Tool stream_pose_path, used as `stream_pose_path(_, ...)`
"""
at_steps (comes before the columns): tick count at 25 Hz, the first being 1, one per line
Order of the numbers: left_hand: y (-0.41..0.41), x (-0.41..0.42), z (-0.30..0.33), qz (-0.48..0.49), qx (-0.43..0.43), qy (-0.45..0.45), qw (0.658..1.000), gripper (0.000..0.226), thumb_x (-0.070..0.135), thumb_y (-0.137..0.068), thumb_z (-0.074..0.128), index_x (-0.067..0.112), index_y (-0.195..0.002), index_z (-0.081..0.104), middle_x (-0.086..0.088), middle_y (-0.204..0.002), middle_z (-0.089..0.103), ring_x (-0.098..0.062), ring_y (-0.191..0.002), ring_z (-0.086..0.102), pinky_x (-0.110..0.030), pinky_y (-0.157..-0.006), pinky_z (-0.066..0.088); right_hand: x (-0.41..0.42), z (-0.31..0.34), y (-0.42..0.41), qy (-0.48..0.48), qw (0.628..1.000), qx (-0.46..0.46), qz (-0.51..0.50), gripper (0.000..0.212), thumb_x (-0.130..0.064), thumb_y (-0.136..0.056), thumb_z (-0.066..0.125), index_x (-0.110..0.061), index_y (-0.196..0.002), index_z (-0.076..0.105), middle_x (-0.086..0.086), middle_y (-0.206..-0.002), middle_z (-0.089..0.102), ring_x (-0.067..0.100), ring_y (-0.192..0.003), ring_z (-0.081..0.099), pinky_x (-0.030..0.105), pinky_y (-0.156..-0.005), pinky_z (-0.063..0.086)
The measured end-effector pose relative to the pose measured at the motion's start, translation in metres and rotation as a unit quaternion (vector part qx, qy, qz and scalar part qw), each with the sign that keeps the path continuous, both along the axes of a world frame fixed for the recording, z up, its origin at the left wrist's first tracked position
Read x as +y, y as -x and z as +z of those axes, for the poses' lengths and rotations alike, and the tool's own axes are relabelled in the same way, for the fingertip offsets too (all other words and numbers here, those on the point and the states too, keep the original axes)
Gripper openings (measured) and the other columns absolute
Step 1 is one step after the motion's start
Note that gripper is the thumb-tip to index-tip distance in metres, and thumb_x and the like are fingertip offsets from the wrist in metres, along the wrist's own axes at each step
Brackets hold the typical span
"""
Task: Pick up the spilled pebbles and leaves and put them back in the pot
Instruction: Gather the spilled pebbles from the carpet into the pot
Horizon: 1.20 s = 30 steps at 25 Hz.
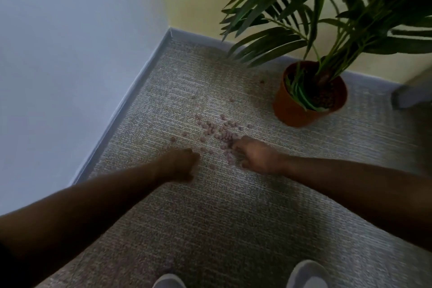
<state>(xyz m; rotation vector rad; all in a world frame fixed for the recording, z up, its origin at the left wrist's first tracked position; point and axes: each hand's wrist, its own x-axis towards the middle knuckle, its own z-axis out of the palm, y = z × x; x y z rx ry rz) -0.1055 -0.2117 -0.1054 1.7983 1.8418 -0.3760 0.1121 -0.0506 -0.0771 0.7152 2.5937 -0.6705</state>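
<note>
My left hand (pixel 181 162) is curled shut; my right hand (pixel 253 155) rakes the pebbles (pixel 218 130) on the carpet (pixel 233 217); contents unclear. I sweep inward, cup, then lift to the pot (pixel 289 110) nearby.

Carpet (pixel 233 217): grey woven pile, ribbed, matt. Pebbles (pixel 215 130): pinkish, rounded, dull. Pot (pixel 292 110): orange, smooth, looks plastic. Leaves (pixel 304 7): green, slightly glossy. Walls (pixel 70 42): painted, matt, smooth.

Right hand (pixel 254 156) hides some pebbles (pixel 217 130); plant (pixel 327 7) cut off above.
</note>
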Motion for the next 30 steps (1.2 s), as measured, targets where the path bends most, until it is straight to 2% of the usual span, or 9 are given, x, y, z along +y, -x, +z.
stream_pose_path(2,-0.006,-0.012,-0.018,-0.039,0.008,0.014,0.999,0.047,0.034,-0.091,0.052,0.02,-0.134,0.044,-0.008,-0.139,0.05,-0.032,-0.125,0.053,-0.042,-0.096,0.05,-0.006,-0.01,0.004,0.0,1.0,0.001,0.01,0.065,-0.022,-0.082,0.069,-0.021,-0.14,0.041,0.008,-0.135,0.044,0.027,-0.114,0.054,0.036,-0.093,0.049)
stream_pose_path(4,-0.01,-0.018,-0.03,-0.063,0.017,0.005,0.998,0.031,0.033,-0.097,0.041,0.021,-0.124,0.049,-0.009,-0.129,0.055,-0.032,-0.113,0.061,-0.04,-0.083,0.052,-0.009,-0.018,0.008,0.001,1.0,0.007,0.006,0.068,-0.018,-0.08,0.071,-0.019,-0.14,0.04,0.008,-0.134,0.041,0.028,-0.111,0.056,0.039,-0.09,0.051)
stream_pose_path(6,-0.008,-0.015,-0.036,-0.09,0.024,0.002,0.996,0.027,0.03,-0.099,0.039,0.019,-0.12,0.052,-0.01,-0.124,0.057,-0.031,-0.108,0.063,-0.039,-0.08,0.052,-0.01,-0.025,0.01,-0.003,1.0,0.021,-0.01,0.065,-0.014,-0.078,0.071,-0.015,-0.136,0.042,0.01,-0.133,0.039,0.029,-0.108,0.057,0.038,-0.086,0.051)
stream_pose_path(10,-0.005,0.009,-0.03,0.009,-0.048,-0.057,0.997,0.023,0.024,-0.096,0.043,0.016,-0.113,0.055,-0.011,-0.116,0.059,-0.031,-0.103,0.064,-0.037,-0.083,0.051,-0.015,-0.036,0.013,-0.01,0.997,0.061,-0.039,0.063,-0.013,-0.076,0.072,-0.017,-0.132,0.044,0.007,-0.13,0.038,0.025,-0.097,0.06,0.03,-0.076,0.049)
stream_pose_path(13,-0.016,0.035,-0.019,0.092,-0.11,-0.108,0.984,0.018,0.014,-0.087,0.051,0.016,-0.105,0.053,-0.011,-0.11,0.059,-0.031,-0.1,0.062,-0.039,-0.082,0.052,-0.012,-0.043,0.02,-0.008,0.997,0.069,-0.039,0.066,-0.016,-0.074,0.075,-0.019,-0.132,0.043,0.007,-0.13,0.035,0.026,-0.098,0.06,0.037,-0.081,0.054)
stream_pose_path(18,-0.039,0.053,-0.016,0.11,-0.079,-0.11,0.985,0.031,0.016,-0.082,0.063,0.013,-0.112,0.053,-0.014,-0.114,0.059,-0.032,-0.105,0.059,-0.039,-0.086,0.049,-0.007,-0.047,0.026,0.002,0.998,0.057,-0.025,0.071,-0.023,-0.072,0.079,-0.022,-0.133,0.043,0.006,-0.126,0.036,0.026,-0.096,0.06,0.037,-0.085,0.055)
stream_pose_path(22,-0.044,0.057,-0.015,0.108,-0.054,-0.112,0.986,0.028,0.012,-0.09,0.049,0.01,-0.118,0.054,-0.016,-0.118,0.057,-0.035,-0.11,0.057,-0.046,-0.09,0.051,-0.008,-0.048,0.027,0.001,0.998,0.06,-0.017,0.06,-0.022,-0.074,0.078,-0.023,-0.125,0.048,0.007,-0.124,0.039,0.026,-0.097,0.059,0.038,-0.085,0.053)
stream_pose_path(26,-0.045,0.059,-0.013,0.109,-0.025,-0.101,0.989,0.028,0.014,-0.094,0.047,0.013,-0.12,0.057,-0.014,-0.121,0.058,-0.033,-0.111,0.06,-0.043,-0.09,0.051,-0.01,-0.047,0.025,0.02,0.996,0.084,-0.007,0.031,-0.016,-0.076,0.072,-0.017,-0.104,0.06,0.005,-0.113,0.046,0.024,-0.095,0.057,0.035,-0.079,0.05)
stream_pose_path(30,-0.049,0.058,-0.013,0.088,0.013,-0.105,0.99,0.029,0.013,-0.095,0.043,0.011,-0.123,0.052,-0.015,-0.122,0.059,-0.032,-0.114,0.058,-0.041,-0.092,0.048,-0.014,-0.045,0.02,0.012,0.994,0.104,-0.012,0.017,-0.016,-0.08,0.068,-0.014,-0.096,0.063,0.008,-0.109,0.05,0.023,-0.09,0.058,0.032,-0.075,0.048)
